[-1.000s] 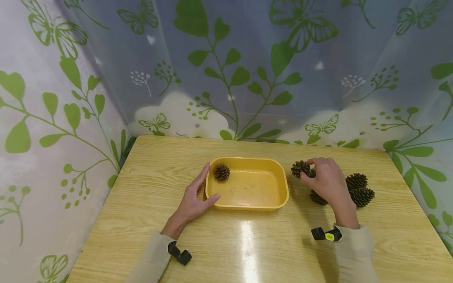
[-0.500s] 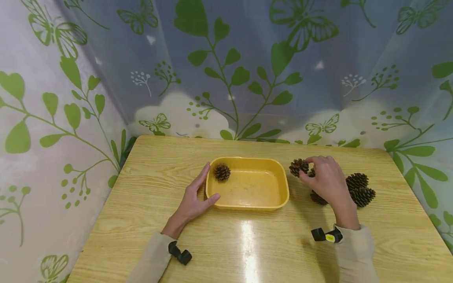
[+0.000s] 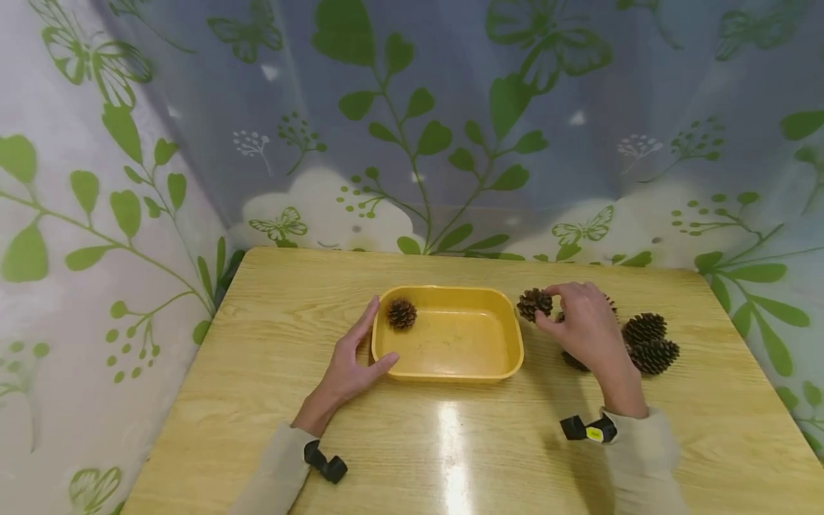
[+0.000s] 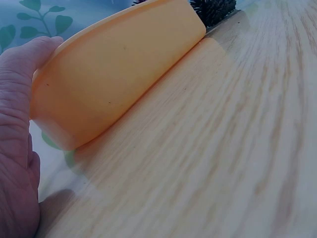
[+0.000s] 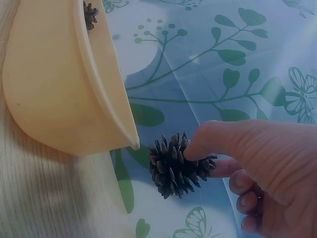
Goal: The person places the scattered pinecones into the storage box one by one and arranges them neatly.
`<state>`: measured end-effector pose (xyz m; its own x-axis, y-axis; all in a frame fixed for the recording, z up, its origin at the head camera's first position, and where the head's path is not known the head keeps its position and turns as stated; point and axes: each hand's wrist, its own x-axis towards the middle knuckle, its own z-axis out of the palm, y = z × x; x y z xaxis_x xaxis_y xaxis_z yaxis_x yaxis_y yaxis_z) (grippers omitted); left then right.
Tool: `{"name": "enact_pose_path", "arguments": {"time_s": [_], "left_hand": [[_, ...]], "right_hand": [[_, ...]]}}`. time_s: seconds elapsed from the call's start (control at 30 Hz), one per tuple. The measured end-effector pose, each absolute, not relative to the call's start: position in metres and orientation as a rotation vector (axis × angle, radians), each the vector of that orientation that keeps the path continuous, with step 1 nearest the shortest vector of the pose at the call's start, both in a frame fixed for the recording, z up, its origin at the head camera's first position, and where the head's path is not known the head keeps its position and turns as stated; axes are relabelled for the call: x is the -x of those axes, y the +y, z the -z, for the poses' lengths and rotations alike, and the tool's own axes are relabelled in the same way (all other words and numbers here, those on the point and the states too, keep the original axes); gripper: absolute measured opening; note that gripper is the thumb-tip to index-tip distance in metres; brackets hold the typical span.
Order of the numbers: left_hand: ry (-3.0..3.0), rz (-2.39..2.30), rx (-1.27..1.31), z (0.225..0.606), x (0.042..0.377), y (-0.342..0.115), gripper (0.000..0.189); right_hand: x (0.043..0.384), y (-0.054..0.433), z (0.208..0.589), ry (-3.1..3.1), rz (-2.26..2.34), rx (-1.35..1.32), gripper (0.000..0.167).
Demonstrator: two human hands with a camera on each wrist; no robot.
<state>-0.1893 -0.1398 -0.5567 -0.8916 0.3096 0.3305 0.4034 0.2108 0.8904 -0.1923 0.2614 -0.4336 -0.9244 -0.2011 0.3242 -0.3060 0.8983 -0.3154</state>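
Observation:
A yellow plastic tub (image 3: 457,347) sits on the wooden table, with one brown pine cone (image 3: 402,314) in its back left corner. My left hand (image 3: 344,368) rests against the tub's left end, thumb at the front rim and fingers lying straight along the side. Just off the tub's right end, my right hand (image 3: 589,325) pinches another pine cone (image 5: 173,167) between thumb and forefinger. In the right wrist view this cone hangs in front of the tub's rim (image 5: 94,74), apart from it, and the remaining fingers are curled in.
Several more pine cones (image 3: 653,356) lie at the right of the table (image 3: 309,286), some partly hidden behind the right hand. A patterned curtain (image 3: 418,143) with green leaves and butterflies closes off the back and sides.
The right hand has shifted a little leftward with its pine cone, closer to the tub. The left hand and the tub stay in place; the head view has shifted slightly.

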Motion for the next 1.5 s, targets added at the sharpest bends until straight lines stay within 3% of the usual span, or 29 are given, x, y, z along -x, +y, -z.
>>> {"name": "enact_pose_path", "arguments": {"time_s": [1.5], "left_hand": [[-2.354,1.795,0.718,0.553,0.188,-0.141,0.098]], "right_hand": [[0.203,0.205,0.451,-2.746,-0.613,-0.667,0.032]]}}
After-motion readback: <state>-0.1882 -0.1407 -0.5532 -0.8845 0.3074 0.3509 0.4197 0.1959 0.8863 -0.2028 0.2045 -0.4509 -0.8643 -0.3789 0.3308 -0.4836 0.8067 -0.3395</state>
